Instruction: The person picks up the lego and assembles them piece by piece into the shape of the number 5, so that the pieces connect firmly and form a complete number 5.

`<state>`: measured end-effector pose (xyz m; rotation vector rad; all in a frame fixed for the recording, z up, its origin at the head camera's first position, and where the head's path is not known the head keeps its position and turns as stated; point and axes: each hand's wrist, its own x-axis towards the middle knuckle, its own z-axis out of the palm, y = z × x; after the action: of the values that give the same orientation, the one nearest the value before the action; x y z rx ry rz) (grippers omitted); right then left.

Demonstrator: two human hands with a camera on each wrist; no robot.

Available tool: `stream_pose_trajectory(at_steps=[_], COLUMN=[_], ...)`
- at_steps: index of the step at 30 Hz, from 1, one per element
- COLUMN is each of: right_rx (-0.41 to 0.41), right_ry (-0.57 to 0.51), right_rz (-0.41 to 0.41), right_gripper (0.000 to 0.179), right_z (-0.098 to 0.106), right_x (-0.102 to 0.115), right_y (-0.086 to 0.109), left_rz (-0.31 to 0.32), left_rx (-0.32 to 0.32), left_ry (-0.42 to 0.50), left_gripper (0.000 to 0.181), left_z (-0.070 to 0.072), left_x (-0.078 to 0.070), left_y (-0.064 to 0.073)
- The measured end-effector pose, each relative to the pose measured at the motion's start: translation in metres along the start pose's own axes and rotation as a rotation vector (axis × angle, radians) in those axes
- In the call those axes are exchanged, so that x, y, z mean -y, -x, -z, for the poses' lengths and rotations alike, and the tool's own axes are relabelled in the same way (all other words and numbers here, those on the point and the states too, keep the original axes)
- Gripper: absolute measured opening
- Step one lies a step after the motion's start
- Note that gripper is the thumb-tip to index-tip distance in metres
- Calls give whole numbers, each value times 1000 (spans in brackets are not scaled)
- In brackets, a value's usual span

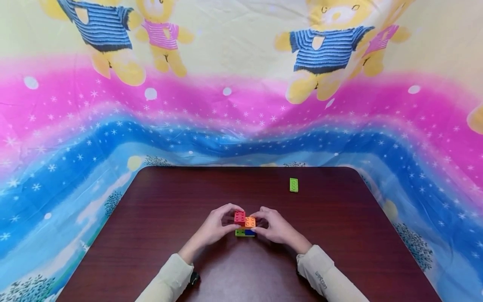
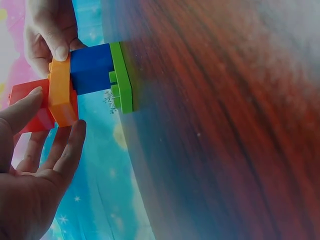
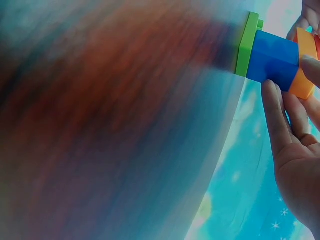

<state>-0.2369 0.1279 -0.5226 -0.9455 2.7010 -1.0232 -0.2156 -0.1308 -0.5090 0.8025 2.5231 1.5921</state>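
Near the middle of the table stands a stack of toy bricks. A green plate (image 2: 123, 80) is its base, with a blue brick (image 2: 92, 69) over one part of it. Across the blue brick lies an orange brick (image 1: 250, 221), and a red brick (image 1: 239, 217) sits on the orange one's left side. My left hand (image 1: 219, 224) holds the red brick between thumb and fingers. From the other side my right hand (image 1: 273, 225) pinches the orange brick, one of its fingertips close against the blue brick (image 3: 272, 60). The far fingers of both hands are partly hidden in the head view.
A separate green plate (image 1: 294, 185) lies toward the back right of the dark brown table (image 1: 181, 188). A patterned cloth (image 1: 241, 105) with bears hangs behind the table and along its sides. A small black object (image 1: 194, 277) shows by the left sleeve.
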Motion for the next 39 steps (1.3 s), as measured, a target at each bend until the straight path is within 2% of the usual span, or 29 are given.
stream_pose_trajectory(at_steps=[22, 26, 33, 39], right_rx=[7, 9, 2, 4], right_ry=[-25, -33, -12, -3], right_rz=[0, 0, -4, -1], right_gripper=[34, 34, 35, 34], right_z=[-1, -2, 0, 0], right_x=[1, 1, 1, 1], right_y=[0, 0, -1, -2], left_rz=[75, 77, 38, 48], left_rx=[-3, 4, 30, 35], left_ry=[69, 62, 13, 8], left_gripper=[40, 40, 39, 40], left_z=[-1, 0, 3, 4], left_x=[6, 5, 4, 3], left_y=[2, 1, -5, -6])
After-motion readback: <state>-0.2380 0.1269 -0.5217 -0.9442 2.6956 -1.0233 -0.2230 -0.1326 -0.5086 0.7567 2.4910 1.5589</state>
